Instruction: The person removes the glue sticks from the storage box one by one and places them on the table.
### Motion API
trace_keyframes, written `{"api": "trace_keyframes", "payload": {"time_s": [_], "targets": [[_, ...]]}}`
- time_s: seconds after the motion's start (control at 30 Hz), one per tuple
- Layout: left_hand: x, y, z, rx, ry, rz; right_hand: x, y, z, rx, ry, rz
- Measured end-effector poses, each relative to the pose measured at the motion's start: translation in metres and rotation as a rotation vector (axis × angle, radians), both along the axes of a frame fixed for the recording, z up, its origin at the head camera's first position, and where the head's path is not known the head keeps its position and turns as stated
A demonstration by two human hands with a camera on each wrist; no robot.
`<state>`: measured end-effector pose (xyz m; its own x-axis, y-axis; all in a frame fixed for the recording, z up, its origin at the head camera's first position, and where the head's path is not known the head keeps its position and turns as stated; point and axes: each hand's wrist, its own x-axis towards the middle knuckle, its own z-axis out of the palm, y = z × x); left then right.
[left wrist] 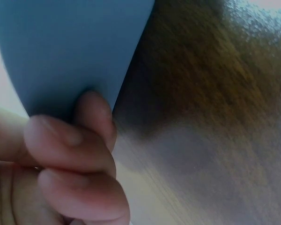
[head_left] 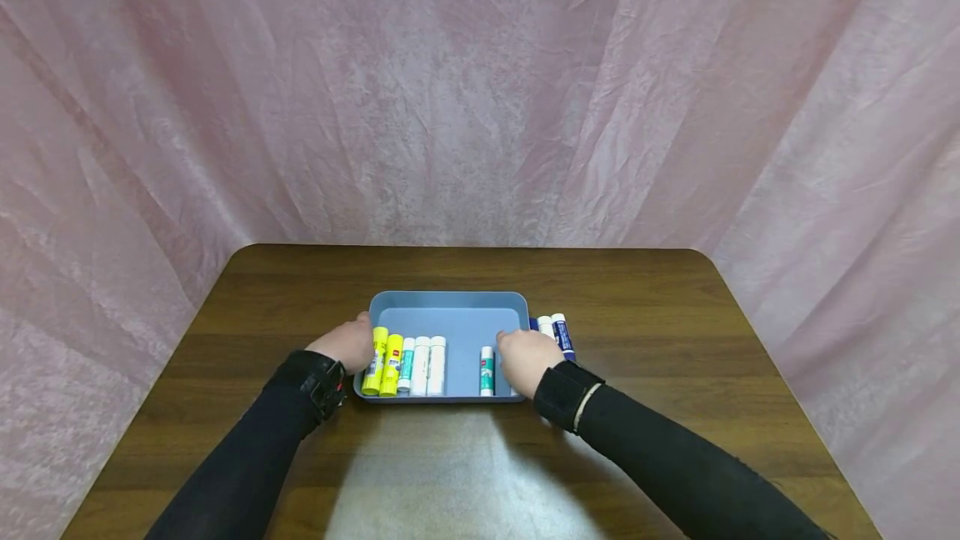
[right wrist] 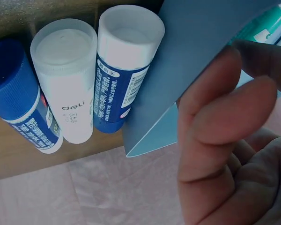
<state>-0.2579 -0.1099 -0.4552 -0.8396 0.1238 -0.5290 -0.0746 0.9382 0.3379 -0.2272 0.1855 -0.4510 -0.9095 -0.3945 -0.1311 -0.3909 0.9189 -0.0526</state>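
Pinching the tray [head_left: 450,311] by its left side with the left grip [head_left: 348,347] and by its right side with the right grip [head_left: 527,357], on the table [head_left: 615,290]. Can see inside, side by side at left, two yellow sticks [head_left: 391,365], a teal-and-white stick [head_left: 407,365] and two white sticks [head_left: 437,367]; apart, near the right grip, another teal-and-white stick [head_left: 487,372]. Just outside, at right, can make out a lone white stick [right wrist: 65,89] between two blue sticks [right wrist: 119,93].
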Motion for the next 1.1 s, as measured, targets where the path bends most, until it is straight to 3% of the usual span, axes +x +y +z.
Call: {"api": "trace_keyframes", "payload": {"time_s": [0.27, 0.57, 1.1], "targets": [[0.001, -0.001, 0.000, 0.001, 0.000, 0.000, 0.000, -0.002, -0.004, 0.016, 0.030, 0.019], [-0.001, -0.002, -0.008, 0.000, 0.000, 0.009, 0.003, -0.005, -0.010, 0.021, -0.024, 0.014], [0.000, -0.002, -0.002, 0.002, 0.013, -0.015, 0.002, -0.006, -0.010, 0.033, -0.049, 0.012]]}}
